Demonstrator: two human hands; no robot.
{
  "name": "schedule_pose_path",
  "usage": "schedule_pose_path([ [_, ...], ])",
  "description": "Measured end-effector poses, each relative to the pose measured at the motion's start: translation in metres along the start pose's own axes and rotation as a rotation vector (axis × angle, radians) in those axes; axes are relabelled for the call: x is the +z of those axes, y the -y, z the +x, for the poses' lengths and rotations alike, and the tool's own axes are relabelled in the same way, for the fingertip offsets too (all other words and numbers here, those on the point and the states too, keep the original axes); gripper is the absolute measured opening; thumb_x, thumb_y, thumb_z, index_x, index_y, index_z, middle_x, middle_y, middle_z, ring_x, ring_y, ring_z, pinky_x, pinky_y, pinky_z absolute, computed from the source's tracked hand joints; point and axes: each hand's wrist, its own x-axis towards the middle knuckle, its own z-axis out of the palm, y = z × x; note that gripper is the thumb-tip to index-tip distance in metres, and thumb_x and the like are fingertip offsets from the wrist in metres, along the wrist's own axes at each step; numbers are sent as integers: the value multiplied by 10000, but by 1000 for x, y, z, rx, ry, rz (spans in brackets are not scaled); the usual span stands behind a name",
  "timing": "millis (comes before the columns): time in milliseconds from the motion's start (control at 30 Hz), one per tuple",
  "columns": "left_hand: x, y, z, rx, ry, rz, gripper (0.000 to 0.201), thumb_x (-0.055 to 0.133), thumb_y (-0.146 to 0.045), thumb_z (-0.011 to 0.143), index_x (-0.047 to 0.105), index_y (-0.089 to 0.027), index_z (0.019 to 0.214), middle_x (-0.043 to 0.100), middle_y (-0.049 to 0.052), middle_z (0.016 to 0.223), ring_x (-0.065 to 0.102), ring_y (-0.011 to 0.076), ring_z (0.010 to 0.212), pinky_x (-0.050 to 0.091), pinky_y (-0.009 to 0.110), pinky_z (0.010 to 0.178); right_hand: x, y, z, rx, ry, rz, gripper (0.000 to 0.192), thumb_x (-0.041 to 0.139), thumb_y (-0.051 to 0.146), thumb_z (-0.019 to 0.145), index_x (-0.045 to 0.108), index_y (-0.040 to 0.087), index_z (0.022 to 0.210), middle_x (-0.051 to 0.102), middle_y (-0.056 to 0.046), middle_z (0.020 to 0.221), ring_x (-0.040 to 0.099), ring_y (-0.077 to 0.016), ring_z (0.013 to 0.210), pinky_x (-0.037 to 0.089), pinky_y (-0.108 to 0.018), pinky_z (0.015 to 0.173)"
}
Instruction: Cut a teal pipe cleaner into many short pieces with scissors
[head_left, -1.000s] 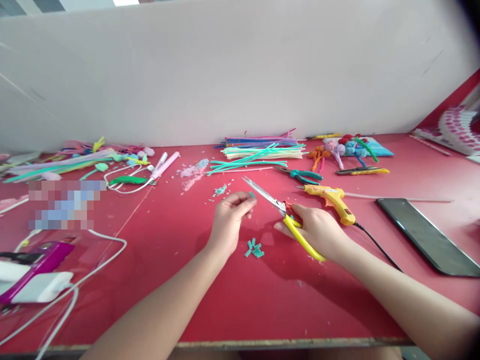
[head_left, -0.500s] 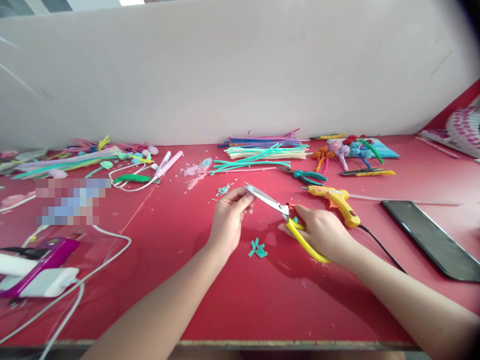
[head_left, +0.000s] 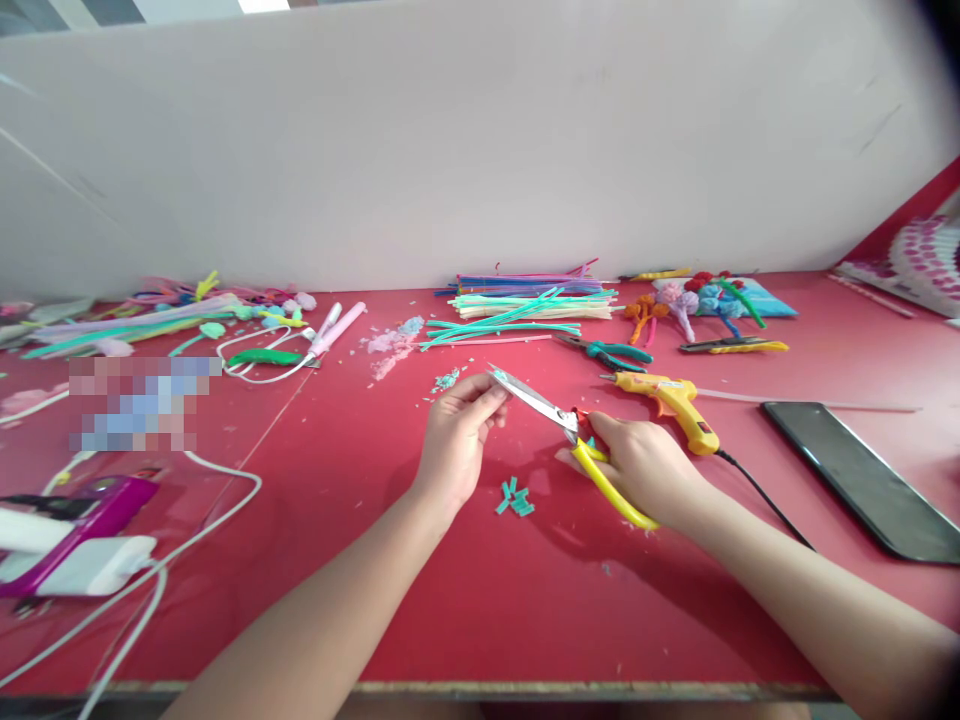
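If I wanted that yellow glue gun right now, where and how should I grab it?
Probably by the handle, from the right: the glue gun lies on its side, nozzle pointing left, handle slanting nearer, and the right hand is close on the other side.

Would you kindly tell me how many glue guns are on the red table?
1: the yellow glue gun lies just beyond the right hand, between the pliers and the phone. No other shows, though one could be hidden.
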Motion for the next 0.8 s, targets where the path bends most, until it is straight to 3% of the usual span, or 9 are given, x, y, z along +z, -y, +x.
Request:
schedule_pose_path([
  [533, -3, 0, 1, 7, 22, -14, 57, 612, -168, 677, 632, -144, 726, 515, -11, 636, 443, 57, 566, 359, 183, 519, 2, -4, 0, 2, -6, -41, 390, 315, 547, 789, 448, 198, 677, 487, 4, 485, 381, -104, 419, 147, -227, 432],
  [800, -4, 5, 0, -6, 13, 59, 69, 614, -190, 682, 619, -151, 739, 524, -16, 630, 459, 63, 565, 357, 188, 522, 4, -4, 4, 95, -31, 88, 314, 432, 485, 729, 446, 195, 610, 430, 27, 455, 313, -86, 415, 164, -227, 425],
])
